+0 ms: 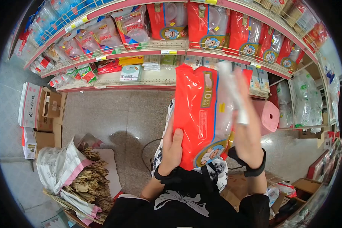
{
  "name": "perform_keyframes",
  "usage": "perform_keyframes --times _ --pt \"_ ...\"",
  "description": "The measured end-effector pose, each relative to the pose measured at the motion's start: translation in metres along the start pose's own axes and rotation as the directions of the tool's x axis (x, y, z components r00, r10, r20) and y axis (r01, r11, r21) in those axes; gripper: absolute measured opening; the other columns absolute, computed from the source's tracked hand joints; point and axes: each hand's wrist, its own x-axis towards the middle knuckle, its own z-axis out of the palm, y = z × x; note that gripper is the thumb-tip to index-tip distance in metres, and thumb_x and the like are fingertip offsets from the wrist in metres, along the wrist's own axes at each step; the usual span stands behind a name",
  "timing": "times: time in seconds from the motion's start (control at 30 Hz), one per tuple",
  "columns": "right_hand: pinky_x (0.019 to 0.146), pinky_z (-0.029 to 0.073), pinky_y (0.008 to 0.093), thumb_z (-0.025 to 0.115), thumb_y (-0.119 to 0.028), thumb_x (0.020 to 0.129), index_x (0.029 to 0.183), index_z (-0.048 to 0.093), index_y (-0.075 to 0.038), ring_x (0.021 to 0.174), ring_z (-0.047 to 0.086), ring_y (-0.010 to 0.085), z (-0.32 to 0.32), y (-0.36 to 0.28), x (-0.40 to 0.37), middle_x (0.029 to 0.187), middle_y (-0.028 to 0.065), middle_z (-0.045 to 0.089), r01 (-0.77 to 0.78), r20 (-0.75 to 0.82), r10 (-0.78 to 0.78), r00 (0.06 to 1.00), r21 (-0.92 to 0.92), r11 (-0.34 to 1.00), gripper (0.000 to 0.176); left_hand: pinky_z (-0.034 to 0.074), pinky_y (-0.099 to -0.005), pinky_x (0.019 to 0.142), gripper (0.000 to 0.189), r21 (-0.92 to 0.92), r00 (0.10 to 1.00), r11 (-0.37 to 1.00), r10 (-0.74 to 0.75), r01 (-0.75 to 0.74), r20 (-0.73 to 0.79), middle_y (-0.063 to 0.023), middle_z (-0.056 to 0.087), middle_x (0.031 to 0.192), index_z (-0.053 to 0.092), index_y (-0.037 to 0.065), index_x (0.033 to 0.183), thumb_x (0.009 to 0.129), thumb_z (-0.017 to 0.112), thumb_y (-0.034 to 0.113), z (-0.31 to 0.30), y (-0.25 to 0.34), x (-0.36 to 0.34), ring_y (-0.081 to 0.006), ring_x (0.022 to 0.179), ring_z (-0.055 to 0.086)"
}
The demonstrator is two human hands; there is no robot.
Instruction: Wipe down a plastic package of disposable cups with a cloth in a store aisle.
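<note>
In front of my body is a red plastic pack [195, 114] with a clear side, a blue stripe, a "10" label and a cartoon chef picture. Round white tableware shows faintly through its clear part. My left hand [173, 147] grips the pack's lower left edge, thumb on the front. On the other side, my right hand [249, 129] is smeared by motion and has a white cloth [231, 91] in it, against or just over the pack's right side. Its fingers are too blurred to make out singly. Both wrists wear black bands.
Ahead, a shelf [174, 51] carries similar red packs [211, 26] and packs of bowls [131, 28]. A pink cylinder [268, 116] stands right of my hand. Cardboard boxes [45, 110] and a sack of dried stalks [85, 178] are on the left floor.
</note>
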Motion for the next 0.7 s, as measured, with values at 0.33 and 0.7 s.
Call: perform_keyframes --times 0.33,0.7 --pt "0.111 0.015 0.0507 0.055 -0.003 0.073 0.143 0.031 -0.016 0.139 0.018 0.0329 0.031 -0.028 -0.028 0.150 0.0039 0.024 0.085 0.499 -0.013 0.867 -0.121 0.989 0.075 0.033 -0.0298 0.101 0.048 -0.014 0.997 0.998 0.058 -0.059 -0.056 -0.0121 0.044 0.133 0.032 -0.003 0.136 0.101 0.035 0.029 -0.005 0.003 0.002 -0.0171 0.120 0.043" --pt "0.110 0.021 0.0468 0.056 -0.007 0.074 0.135 0.046 -0.016 0.136 0.029 0.0248 0.036 -0.025 -0.059 0.144 -0.0015 0.038 0.128 0.481 -0.065 0.874 -0.100 0.987 0.062 0.032 -0.0312 0.103 0.050 -0.005 0.998 1.000 -0.010 0.010 -0.064 -0.0142 0.043 0.136 0.030 -0.003 0.139 0.100 0.038 0.026 -0.008 0.002 0.003 -0.0183 0.122 0.043"
